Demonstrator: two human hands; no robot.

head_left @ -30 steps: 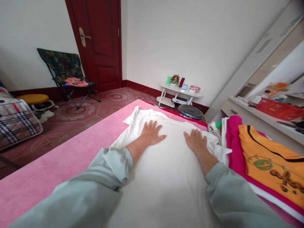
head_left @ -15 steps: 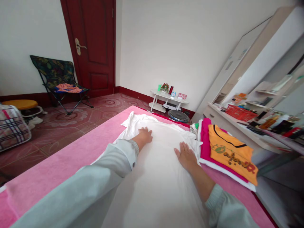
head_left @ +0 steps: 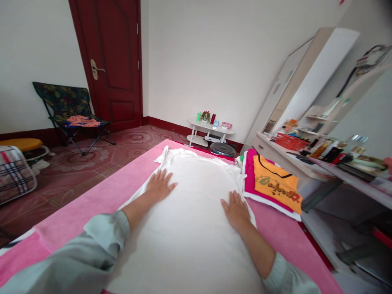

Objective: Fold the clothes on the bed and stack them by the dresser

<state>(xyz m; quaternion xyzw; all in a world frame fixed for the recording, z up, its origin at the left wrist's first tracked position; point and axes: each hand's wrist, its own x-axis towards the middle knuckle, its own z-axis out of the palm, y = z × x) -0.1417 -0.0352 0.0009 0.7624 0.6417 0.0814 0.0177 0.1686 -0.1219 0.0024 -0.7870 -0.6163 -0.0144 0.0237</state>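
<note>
A white shirt (head_left: 196, 228) lies spread out over a pink bed cover (head_left: 101, 200), its far end slightly wrinkled. My left hand (head_left: 159, 186) rests flat near the shirt's left edge, fingers apart and nothing held. Close to the right edge, my right hand (head_left: 236, 210) also lies palm down with its fingers stretched out. Just beyond the right hand sits a stack of folded clothes, with an orange shirt (head_left: 274, 179) on top of a magenta garment (head_left: 249, 175).
A dressing table (head_left: 306, 163) along the right side bears a red basket (head_left: 290, 141) and several bottles. Past the bed's far end stand a small white table (head_left: 196, 123) and a round dark object (head_left: 223, 149). On the left are a folding chair (head_left: 61, 102) and a yellow stool (head_left: 21, 143).
My left hand has moved left and nearer to me, from the shirt's upper middle to its left edge. My right hand stays near the right edge. The view has shifted slightly.
</note>
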